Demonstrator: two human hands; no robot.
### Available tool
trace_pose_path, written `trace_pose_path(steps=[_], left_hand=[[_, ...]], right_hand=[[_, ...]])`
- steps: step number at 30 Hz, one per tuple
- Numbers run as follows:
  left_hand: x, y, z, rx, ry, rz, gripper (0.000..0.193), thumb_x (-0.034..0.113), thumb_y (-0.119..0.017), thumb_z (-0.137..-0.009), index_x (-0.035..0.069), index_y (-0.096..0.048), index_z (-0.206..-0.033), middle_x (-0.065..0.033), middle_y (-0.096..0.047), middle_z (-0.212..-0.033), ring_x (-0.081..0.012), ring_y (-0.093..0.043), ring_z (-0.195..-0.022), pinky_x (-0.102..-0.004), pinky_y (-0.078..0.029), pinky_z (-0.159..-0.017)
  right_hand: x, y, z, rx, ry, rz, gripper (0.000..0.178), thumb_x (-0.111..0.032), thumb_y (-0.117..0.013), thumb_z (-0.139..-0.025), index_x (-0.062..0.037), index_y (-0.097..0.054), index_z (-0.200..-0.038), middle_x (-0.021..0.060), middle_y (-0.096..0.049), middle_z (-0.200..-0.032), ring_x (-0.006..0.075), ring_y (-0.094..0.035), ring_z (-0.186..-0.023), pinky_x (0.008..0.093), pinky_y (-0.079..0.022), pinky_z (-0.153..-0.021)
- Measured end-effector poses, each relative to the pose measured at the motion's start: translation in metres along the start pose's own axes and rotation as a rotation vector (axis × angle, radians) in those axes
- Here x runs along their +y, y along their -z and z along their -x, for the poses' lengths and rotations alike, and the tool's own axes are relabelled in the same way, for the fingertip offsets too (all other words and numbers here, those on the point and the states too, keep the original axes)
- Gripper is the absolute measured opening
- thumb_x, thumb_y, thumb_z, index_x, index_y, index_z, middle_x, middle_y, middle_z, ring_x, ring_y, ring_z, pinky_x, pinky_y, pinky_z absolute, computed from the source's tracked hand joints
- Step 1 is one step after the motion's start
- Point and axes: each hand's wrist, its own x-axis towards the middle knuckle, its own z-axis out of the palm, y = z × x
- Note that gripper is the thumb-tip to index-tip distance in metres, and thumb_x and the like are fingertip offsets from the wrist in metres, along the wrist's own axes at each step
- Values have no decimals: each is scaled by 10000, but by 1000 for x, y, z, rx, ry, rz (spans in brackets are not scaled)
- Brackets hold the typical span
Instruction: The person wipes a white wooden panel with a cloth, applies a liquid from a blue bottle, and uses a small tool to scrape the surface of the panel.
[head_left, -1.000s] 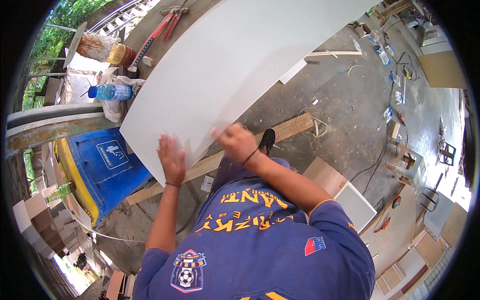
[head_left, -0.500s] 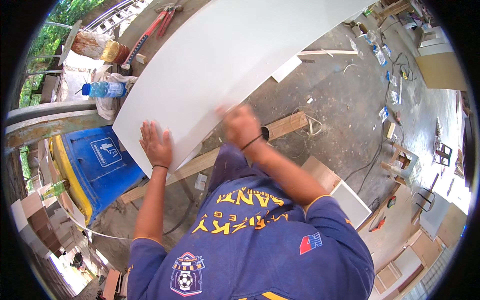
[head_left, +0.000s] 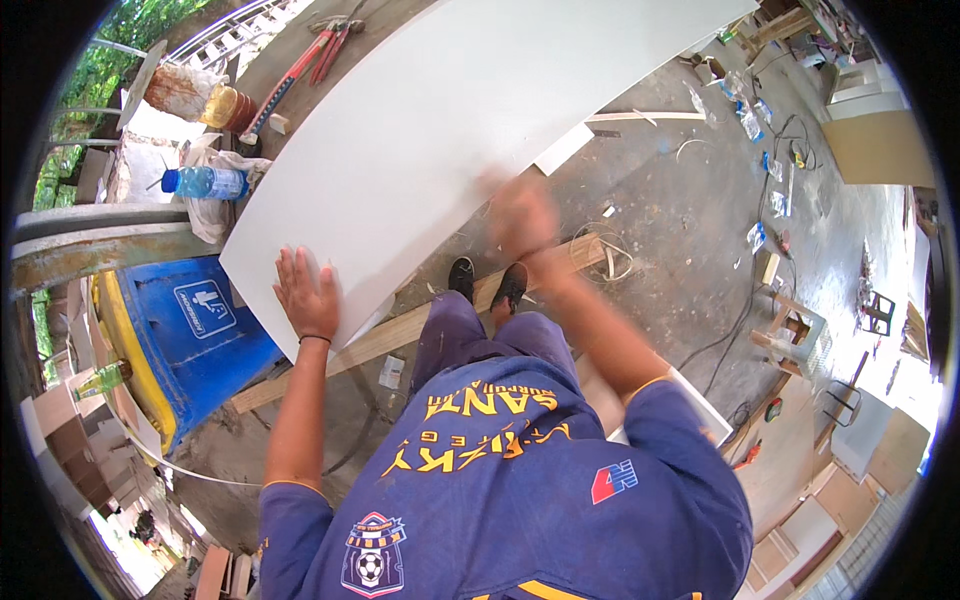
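Note:
A long white panel (head_left: 420,130) stretches from in front of me toward the far right. My left hand (head_left: 308,296) lies flat on its near left part, fingers spread and pointing away. At the panel's right edge is my right hand (head_left: 524,218), smeared by motion; its fingers and anything in them cannot be made out. Below that hand, a wooden plank (head_left: 440,309) runs across the floor in front of my legs, close to my black shoes.
A blue bin lid (head_left: 205,325) with a yellow rim stands left. Beyond it are a water bottle (head_left: 212,183) and a red-handled bolt cutter (head_left: 290,82). On the right floor lie cables (head_left: 735,330), plastic packets (head_left: 750,125) and a small stool (head_left: 795,335).
My right hand has moved farther along the panel's right edge, away from me and to the right. The left hand stays flat on the panel. My shoes have come into view.

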Motion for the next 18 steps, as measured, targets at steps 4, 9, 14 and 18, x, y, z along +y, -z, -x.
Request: trace_pose_path(steps=[4,9,14,18], left_hand=[[-1,-2,-1,-3,1,3,595,468,-440,-912,165,-356,-1417,-83,-242,-1517,-294,-188,-1407,-543,-142,-1104],[-1,6,5,-17,25,10,588,465,-439,-913,172,-356,-1417,-81,-243,-1516,-292,-190,-1406,-533,-133,-1111],[3,2,-2,-9,8,10,551,441,-419,-929,189,-360,-1415,-69,-246,-1516,-276,-193,-1407,-518,-124,-1119],[2,0,3,-1,22,6,504,396,-389,-949,191,-370,-1410,-62,-256,-1513,-264,-195,-1408,-516,-125,-1120]], right_hand=[[-152,-5,32,-386,133,-345,356,-103,-520,-793,-165,-629,-1127,105,-623,-880,261,-614,-865,403,-542,-662],[70,50,-53,-159,-434,-100,334,-96,-551,-771,-125,-620,-1097,124,-607,-951,280,-603,-873,394,-499,-727],[94,48,-45,-251,-266,465,436,-106,-538,-792,-175,-562,-1221,166,-587,-861,314,-587,-679,432,-491,-611],[-104,-4,23,-305,194,29,486,-83,-569,-729,-195,-581,-1202,124,-606,-981,294,-614,-821,379,-543,-667]])
